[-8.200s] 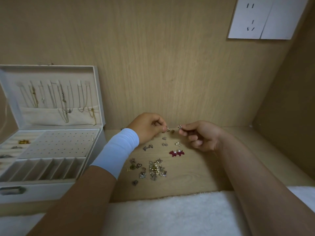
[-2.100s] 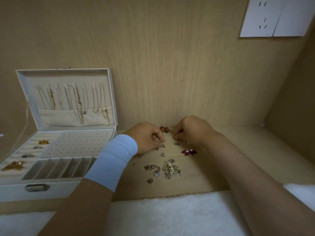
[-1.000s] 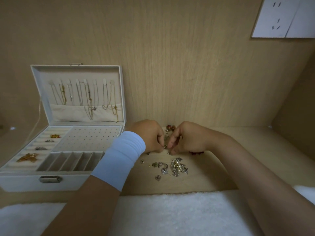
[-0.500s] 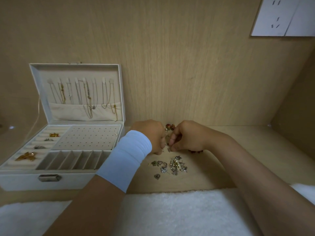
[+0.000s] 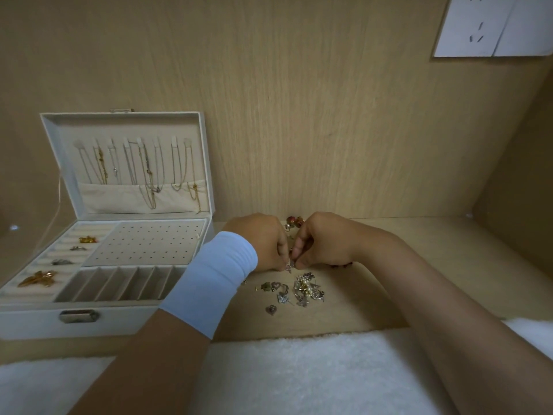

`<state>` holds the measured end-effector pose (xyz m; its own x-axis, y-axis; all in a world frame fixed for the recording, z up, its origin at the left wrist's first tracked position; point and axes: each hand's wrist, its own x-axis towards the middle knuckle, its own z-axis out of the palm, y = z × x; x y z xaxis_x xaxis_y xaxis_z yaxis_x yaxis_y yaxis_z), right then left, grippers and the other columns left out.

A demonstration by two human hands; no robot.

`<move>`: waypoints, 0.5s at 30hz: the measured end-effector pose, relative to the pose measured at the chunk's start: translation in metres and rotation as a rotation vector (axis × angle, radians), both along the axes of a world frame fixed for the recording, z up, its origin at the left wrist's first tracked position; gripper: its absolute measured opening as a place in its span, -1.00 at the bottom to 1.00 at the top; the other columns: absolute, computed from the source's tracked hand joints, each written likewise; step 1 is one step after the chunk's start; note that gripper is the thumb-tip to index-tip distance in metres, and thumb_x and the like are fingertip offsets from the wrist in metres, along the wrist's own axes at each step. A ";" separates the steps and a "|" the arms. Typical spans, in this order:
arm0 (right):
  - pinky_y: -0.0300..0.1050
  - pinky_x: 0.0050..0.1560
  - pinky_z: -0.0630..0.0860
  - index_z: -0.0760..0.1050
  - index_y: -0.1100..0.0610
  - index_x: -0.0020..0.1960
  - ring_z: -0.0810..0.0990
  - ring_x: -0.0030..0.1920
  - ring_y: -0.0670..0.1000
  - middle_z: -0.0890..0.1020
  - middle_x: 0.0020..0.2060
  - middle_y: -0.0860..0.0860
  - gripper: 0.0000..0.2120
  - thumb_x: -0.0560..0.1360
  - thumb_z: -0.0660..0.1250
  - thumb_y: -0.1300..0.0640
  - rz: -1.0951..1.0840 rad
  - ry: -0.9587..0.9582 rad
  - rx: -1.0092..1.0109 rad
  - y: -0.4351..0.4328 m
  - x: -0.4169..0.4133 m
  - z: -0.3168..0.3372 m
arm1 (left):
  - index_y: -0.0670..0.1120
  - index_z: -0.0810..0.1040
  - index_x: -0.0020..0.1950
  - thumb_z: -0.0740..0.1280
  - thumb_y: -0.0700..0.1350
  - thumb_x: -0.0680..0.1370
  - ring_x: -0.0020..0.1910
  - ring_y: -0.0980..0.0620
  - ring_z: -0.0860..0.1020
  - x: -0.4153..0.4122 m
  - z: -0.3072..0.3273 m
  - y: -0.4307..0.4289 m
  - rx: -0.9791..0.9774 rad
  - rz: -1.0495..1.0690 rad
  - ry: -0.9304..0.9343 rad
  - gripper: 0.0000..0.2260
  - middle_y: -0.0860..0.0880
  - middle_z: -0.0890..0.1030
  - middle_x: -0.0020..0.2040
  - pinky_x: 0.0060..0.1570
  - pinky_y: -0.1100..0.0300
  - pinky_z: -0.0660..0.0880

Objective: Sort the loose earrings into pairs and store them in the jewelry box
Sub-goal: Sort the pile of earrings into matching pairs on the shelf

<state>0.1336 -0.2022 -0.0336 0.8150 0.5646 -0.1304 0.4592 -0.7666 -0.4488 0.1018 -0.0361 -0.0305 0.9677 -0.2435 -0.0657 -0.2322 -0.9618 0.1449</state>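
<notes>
Change: both hands are drawing closer than two seconds ago, now meeting fingertip to fingertip, and the red flower pair is lying almost hidden under the right hand.
Small earring (image 5: 289,266): sitting right of the jewelry box (image 5: 74,324), low over the wooden shelf (image 5: 449,265), caught between the two hands' fingertips.
Left hand (image 5: 263,244): curling its fingers and pinching the small earring; a white wristband (image 5: 212,280) is covering the wrist.
Right hand (image 5: 323,241): curling likewise and pinching the same piece from the side away from the box.
Loose earrings (image 5: 299,290): lying in a heap right of the box's front corner, nearer the camera than the hands, hearts and pearly bits tangling together.
Red-orange earrings (image 5: 294,220): resting behind the hands, against the back wall.
Jewelry box: standing open, necklaces (image 5: 143,172) hanging in its lid, the stud panel (image 5: 143,244) showing bare, gold brooch (image 5: 37,278) lying in the ring rolls.
White towel (image 5: 284,375): spreading in front of the box.
</notes>
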 end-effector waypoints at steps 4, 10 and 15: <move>-0.25 -0.28 0.58 0.71 0.00 -0.08 0.64 -0.29 -0.11 0.72 -0.20 -0.07 -0.88 0.39 0.56 0.08 0.000 -0.018 -0.019 0.000 0.000 -0.001 | 0.14 0.69 -0.09 0.44 -0.01 0.43 -0.07 0.17 0.60 0.000 0.005 0.002 0.037 0.008 0.022 -0.91 0.26 0.59 -0.23 0.02 0.16 0.57; -0.50 -0.43 0.34 0.71 0.05 0.00 0.53 -0.30 -0.20 0.70 -0.13 -0.04 -0.83 0.42 0.54 0.08 0.022 -0.050 -0.059 0.003 -0.001 -0.001 | 0.12 0.68 -0.10 0.51 0.15 0.36 -0.11 0.19 0.60 -0.001 0.001 -0.007 0.013 -0.012 0.013 -0.81 0.21 0.66 -0.16 -0.03 0.18 0.55; -0.25 -0.17 0.53 0.72 0.01 -0.04 0.61 -0.21 -0.16 0.71 -0.15 -0.05 -0.87 0.41 0.53 0.08 0.014 -0.069 -0.042 0.005 -0.002 -0.004 | 0.13 0.68 -0.15 0.52 0.10 0.38 -0.11 0.17 0.60 0.003 -0.003 0.001 -0.057 0.023 0.006 -0.88 0.22 0.62 -0.23 -0.07 0.20 0.51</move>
<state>0.1318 -0.1968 -0.0371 0.8149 0.5713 -0.0980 0.4988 -0.7773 -0.3834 0.1051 -0.0356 -0.0336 0.9726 -0.2252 -0.0578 -0.2096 -0.9570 0.2006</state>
